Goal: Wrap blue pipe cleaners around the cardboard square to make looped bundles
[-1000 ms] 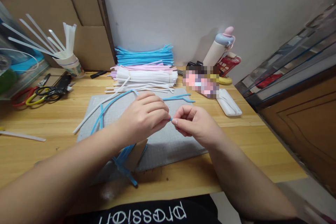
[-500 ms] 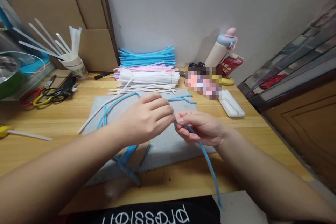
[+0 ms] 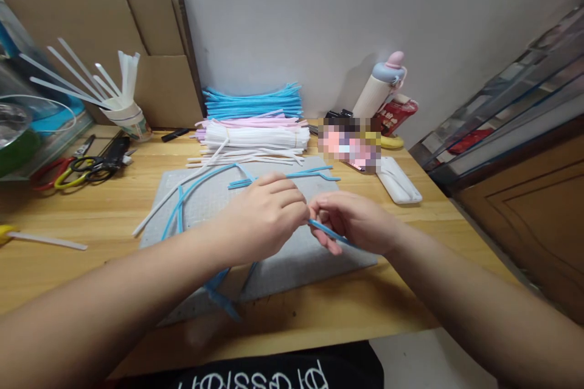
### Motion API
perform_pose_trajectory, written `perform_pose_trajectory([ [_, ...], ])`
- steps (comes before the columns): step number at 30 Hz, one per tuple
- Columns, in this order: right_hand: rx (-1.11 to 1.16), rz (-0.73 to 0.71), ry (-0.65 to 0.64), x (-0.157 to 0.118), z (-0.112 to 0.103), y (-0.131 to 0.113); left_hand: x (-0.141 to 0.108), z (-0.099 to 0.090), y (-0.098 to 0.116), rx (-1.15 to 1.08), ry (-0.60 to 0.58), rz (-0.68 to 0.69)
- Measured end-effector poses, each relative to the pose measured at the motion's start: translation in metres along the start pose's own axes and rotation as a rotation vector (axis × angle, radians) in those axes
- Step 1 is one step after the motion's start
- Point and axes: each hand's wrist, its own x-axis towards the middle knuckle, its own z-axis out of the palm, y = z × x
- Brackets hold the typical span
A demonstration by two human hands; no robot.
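Over the grey cutting mat (image 3: 314,273), my left hand (image 3: 274,213) is closed on a thin blue pipe cleaner (image 3: 329,232). My right hand (image 3: 360,219), just beside it, has its fingers curled around the same pipe cleaner, which crosses them and runs down to the right under the palm. The part inside my left hand is hidden. Cut blue pipe cleaners (image 3: 314,174) lie behind my hands, and a bent blue one (image 3: 195,181) curves at the left. Below my left forearm, more blue pipe cleaners (image 3: 219,292) sit by a brown card piece (image 3: 237,279).
Bundles of blue (image 3: 253,101) and white pipe cleaners (image 3: 260,135) lie against the wall. Scissors (image 3: 68,171) and a cup of white sticks (image 3: 130,121) are left; a glue gun tip (image 3: 45,240) is nearer. A bottle (image 3: 376,88) and white device (image 3: 398,179) stand right.
The blue pipe cleaner's free end no longer hangs down past the table edge; it now runs under my right palm. My right fingers have loosened and spread slightly. The view has shifted a little.
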Motion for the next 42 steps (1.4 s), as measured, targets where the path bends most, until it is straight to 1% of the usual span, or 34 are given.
perform_pose_trajectory([
  [2,0.199,0.152,-0.096,0.002,-0.002,0.002,0.000,0.000,0.000,0.029,-0.006,0.024],
  [4,0.268,0.236,-0.134,0.003,-0.002,0.004,0.000,-0.001,-0.001,0.047,-0.004,0.044],
  [5,0.274,0.248,-0.141,0.003,0.000,0.005,0.000,-0.001,-0.002,0.047,-0.005,0.049],
  [7,0.229,0.205,-0.100,0.003,0.003,0.006,0.000,-0.001,-0.003,0.019,-0.007,0.035],
  [8,0.156,0.157,-0.059,0.003,0.006,0.006,-0.001,-0.001,-0.004,-0.013,-0.010,0.018],
  [9,0.034,0.084,-0.005,0.002,0.008,0.006,-0.001,0.000,-0.004,-0.054,-0.018,-0.001],
  [10,-0.136,-0.011,0.050,0.002,0.010,0.007,-0.002,0.000,-0.004,-0.100,-0.029,-0.023],
  [12,-0.560,-0.254,0.156,-0.001,0.011,0.009,-0.003,0.000,-0.004,-0.188,-0.061,-0.068],
  [14,-0.933,-0.468,0.218,-0.004,0.011,0.011,-0.004,0.001,-0.004,-0.248,-0.095,-0.113],
  [15,-1.051,-0.528,0.236,-0.005,0.010,0.013,-0.005,0.001,-0.005,-0.263,-0.103,-0.137],
  [16,-1.116,-0.557,0.251,-0.005,0.009,0.014,-0.005,0.001,-0.005,-0.268,-0.104,-0.157],
  [17,-1.131,-0.559,0.264,-0.005,0.009,0.014,-0.006,0.001,-0.006,-0.263,-0.102,-0.171],
  [18,-1.094,-0.529,0.261,-0.004,0.009,0.014,-0.007,0.002,-0.006,-0.248,-0.099,-0.178],
  [19,-0.998,-0.469,0.253,-0.002,0.009,0.013,-0.008,0.002,-0.007,-0.225,-0.097,-0.177],
  [21,-0.665,-0.256,0.192,0.003,0.011,0.011,-0.009,0.003,-0.007,-0.168,-0.090,-0.148],
  [23,-0.269,-0.009,0.089,0.008,0.013,0.009,-0.011,0.003,-0.007,-0.112,-0.088,-0.108],
  [25,0.026,0.155,-0.023,0.012,0.013,0.008,-0.012,0.002,-0.005,-0.068,-0.085,-0.071],
  [26,0.120,0.201,-0.073,0.013,0.013,0.009,-0.013,0.002,-0.005,-0.052,-0.082,-0.057],
  [28,0.237,0.240,-0.133,0.015,0.012,0.012,-0.014,0.001,-0.004,-0.028,-0.074,-0.037],
  [30,0.247,0.225,-0.133,0.015,0.013,0.016,-0.016,0.002,-0.004,-0.016,-0.074,-0.022],
  [31,0.197,0.194,-0.107,0.016,0.014,0.017,-0.017,0.003,-0.004,-0.019,-0.077,-0.022],
  [33,-0.029,0.069,0.000,0.016,0.017,0.021,-0.019,0.005,-0.005,-0.047,-0.087,-0.041],
  [35,-0.386,-0.126,0.118,0.015,0.021,0.025,-0.021,0.008,-0.004,-0.097,-0.109,-0.076],
  [36,-0.581,-0.238,0.155,0.015,0.022,0.027,-0.022,0.009,-0.004,-0.119,-0.123,-0.096],
  [38,-0.926,-0.442,0.178,0.013,0.023,0.031,-0.023,0.009,-0.002,-0.154,-0.158,-0.128],
  [39,-1.053,-0.514,0.174,0.011,0.023,0.032,-0.024,0.009,-0.001,-0.167,-0.172,-0.140],
  [41,-1.195,-0.603,0.174,0.009,0.023,0.032,-0.025,0.007,0.000,-0.175,-0.190,-0.165],
  [42,-1.220,-0.610,0.167,0.009,0.021,0.031,-0.026,0.006,0.000,-0.167,-0.197,-0.179],
])
